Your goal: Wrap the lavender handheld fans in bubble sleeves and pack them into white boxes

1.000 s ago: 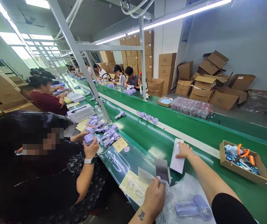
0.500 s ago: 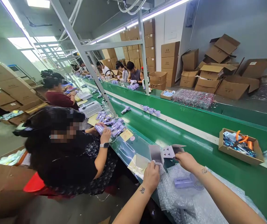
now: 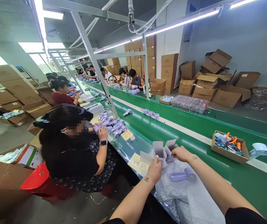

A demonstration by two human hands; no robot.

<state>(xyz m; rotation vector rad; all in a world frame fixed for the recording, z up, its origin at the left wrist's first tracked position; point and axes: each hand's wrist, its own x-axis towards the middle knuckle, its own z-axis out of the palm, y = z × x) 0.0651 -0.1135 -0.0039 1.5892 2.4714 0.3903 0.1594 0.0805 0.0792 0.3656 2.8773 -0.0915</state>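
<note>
Flaps raised, a small white carton (image 3: 158,148) stands open at the bench edge between my hands. My left hand (image 3: 155,170) is closed on its near left side, with crumpled bubble wrap (image 3: 163,162) right beside the fingers. The fingers of my right hand (image 3: 182,153) pinch the carton's right side. Something pale purple shows inside the carton, partly hidden by the flaps. Just below my hands, a purple handheld fan (image 3: 179,176) lies on a heap of bubble-wrap bags (image 3: 191,199). Left of the carton is a yellow paper with handwriting (image 3: 137,162).
A green conveyor (image 3: 189,137) runs past the bench. On it stand a cardboard tray with tools and orange-handled pliers (image 3: 230,151) and several purple fan parts (image 3: 150,113). A co-worker (image 3: 72,155) sits at my left beside a pile of purple fans (image 3: 118,127).
The carton's flaps have swung upright, and the white panel with small dark-red marks no longer shows. My right hand has shifted slightly left and up. The camera view has turned a little.
</note>
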